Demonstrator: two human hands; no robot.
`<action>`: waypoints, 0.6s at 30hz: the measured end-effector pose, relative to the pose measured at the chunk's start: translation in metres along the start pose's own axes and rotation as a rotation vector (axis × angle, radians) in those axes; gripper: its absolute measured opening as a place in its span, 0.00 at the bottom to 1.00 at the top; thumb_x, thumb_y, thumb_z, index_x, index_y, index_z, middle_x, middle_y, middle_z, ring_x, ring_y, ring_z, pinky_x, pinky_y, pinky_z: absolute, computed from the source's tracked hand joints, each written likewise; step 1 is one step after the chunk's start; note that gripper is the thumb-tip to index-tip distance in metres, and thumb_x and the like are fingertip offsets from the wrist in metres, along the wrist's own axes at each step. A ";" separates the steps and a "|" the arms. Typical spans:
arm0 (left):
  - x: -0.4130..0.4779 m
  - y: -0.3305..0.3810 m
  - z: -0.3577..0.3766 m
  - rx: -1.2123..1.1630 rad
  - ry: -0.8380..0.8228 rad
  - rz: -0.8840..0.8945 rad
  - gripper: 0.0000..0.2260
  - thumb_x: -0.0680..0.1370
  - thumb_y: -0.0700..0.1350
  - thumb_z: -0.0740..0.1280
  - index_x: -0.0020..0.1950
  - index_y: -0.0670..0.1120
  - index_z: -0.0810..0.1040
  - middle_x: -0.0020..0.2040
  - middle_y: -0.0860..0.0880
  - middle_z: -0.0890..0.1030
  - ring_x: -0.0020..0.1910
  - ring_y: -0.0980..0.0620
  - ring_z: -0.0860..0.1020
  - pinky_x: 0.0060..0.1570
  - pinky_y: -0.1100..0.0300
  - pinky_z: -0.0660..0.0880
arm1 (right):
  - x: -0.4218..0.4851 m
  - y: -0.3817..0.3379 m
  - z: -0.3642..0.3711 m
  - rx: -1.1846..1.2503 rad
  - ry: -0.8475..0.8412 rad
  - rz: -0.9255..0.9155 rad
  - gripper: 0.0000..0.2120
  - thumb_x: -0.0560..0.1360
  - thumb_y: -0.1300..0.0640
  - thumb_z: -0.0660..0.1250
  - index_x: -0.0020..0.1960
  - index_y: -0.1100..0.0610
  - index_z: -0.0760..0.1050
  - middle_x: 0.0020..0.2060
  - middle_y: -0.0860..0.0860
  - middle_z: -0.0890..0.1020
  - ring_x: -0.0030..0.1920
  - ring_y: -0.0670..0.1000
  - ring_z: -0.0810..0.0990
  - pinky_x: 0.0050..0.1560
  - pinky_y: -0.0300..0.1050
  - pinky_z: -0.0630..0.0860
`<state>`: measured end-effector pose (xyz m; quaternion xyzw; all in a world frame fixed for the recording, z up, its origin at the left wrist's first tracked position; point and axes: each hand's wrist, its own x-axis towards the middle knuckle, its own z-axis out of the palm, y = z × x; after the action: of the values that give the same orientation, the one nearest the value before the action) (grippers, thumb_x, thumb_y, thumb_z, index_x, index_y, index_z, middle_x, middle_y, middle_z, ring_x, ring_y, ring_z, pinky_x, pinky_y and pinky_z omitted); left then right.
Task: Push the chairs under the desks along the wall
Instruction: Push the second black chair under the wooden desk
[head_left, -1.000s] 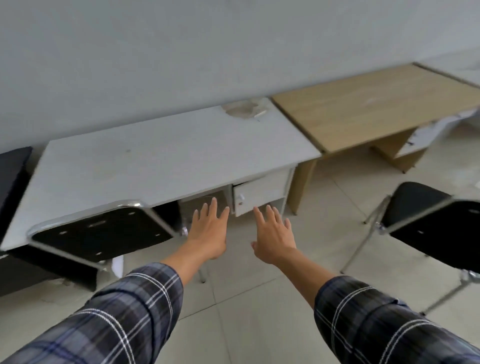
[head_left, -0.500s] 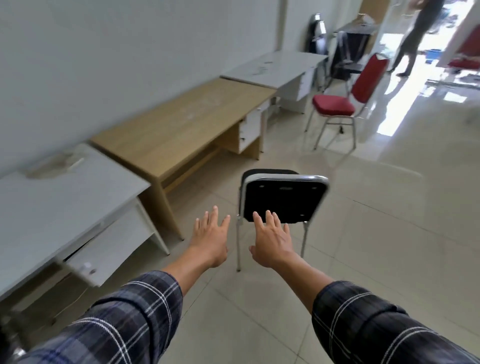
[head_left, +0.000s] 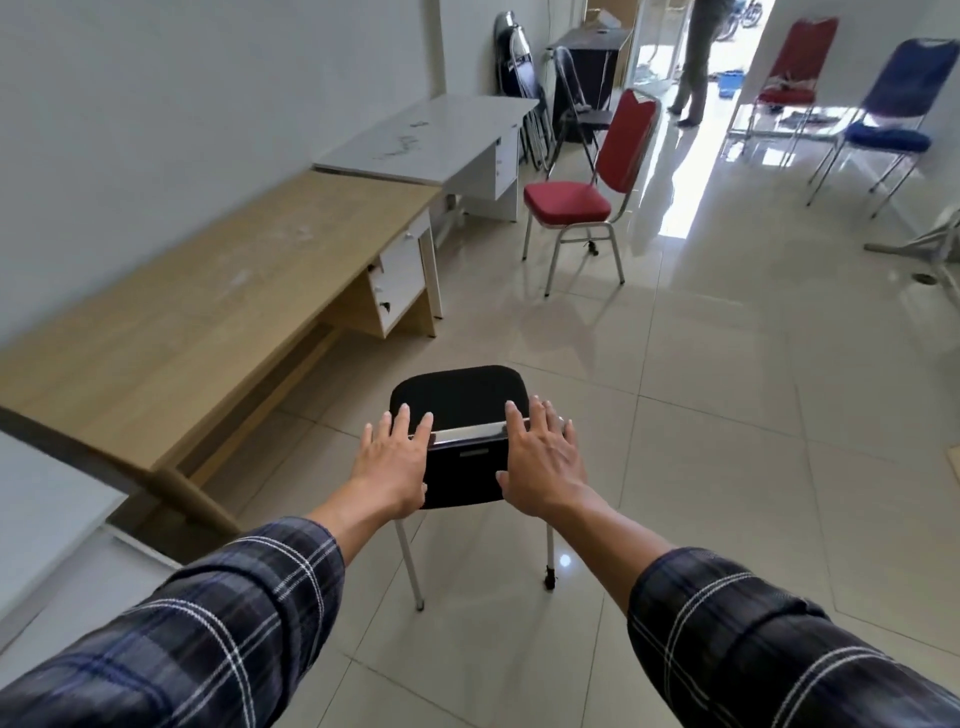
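Note:
A black chair (head_left: 460, 400) with a chrome frame stands on the tiled floor in front of me, its back towards me. My left hand (head_left: 390, 467) hovers over the left end of the backrest's top rail, fingers spread. My right hand (head_left: 543, 460) is over the right end, fingers spread too. Neither hand is closed around the rail. A wooden desk (head_left: 208, 291) runs along the wall to the left of the chair. Beyond it is a white desk (head_left: 431, 135), with a red chair (head_left: 587, 197) standing out from it.
A corner of another white desk (head_left: 47, 514) shows at the lower left. Folded chairs (head_left: 524, 78) lean at the far wall. A blue chair (head_left: 888, 130) and another red chair (head_left: 795, 67) stand at the far right. A person (head_left: 696, 62) stands in the bright doorway.
My view has swung right from the white desk down the room. The black chair has come close, and both hands now sit over its backrest instead of hanging in the air before it.

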<state>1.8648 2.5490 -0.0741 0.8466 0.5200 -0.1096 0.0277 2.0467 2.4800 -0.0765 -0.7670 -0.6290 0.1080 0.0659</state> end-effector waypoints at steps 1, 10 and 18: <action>0.009 -0.001 0.001 0.007 -0.016 -0.002 0.41 0.75 0.51 0.69 0.79 0.47 0.47 0.79 0.40 0.51 0.77 0.39 0.51 0.74 0.43 0.50 | 0.009 0.003 0.000 0.000 -0.015 0.000 0.44 0.75 0.50 0.71 0.81 0.56 0.47 0.80 0.62 0.52 0.80 0.63 0.49 0.79 0.63 0.51; 0.053 -0.006 0.010 -0.049 -0.030 -0.027 0.11 0.73 0.48 0.71 0.49 0.51 0.70 0.49 0.50 0.78 0.45 0.50 0.76 0.42 0.58 0.73 | 0.065 0.029 0.006 -0.101 -0.114 -0.092 0.40 0.74 0.58 0.67 0.81 0.57 0.50 0.54 0.54 0.82 0.58 0.58 0.80 0.74 0.63 0.60; 0.073 -0.004 0.017 0.033 -0.039 -0.004 0.06 0.73 0.46 0.71 0.46 0.50 0.76 0.40 0.51 0.80 0.35 0.52 0.76 0.33 0.59 0.74 | 0.097 0.052 0.012 -0.150 -0.178 -0.312 0.10 0.77 0.62 0.64 0.57 0.55 0.77 0.47 0.55 0.83 0.54 0.59 0.77 0.67 0.65 0.68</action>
<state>1.8907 2.6122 -0.1062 0.8436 0.5192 -0.1348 0.0237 2.1106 2.5638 -0.1086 -0.6505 -0.7498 0.1168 -0.0315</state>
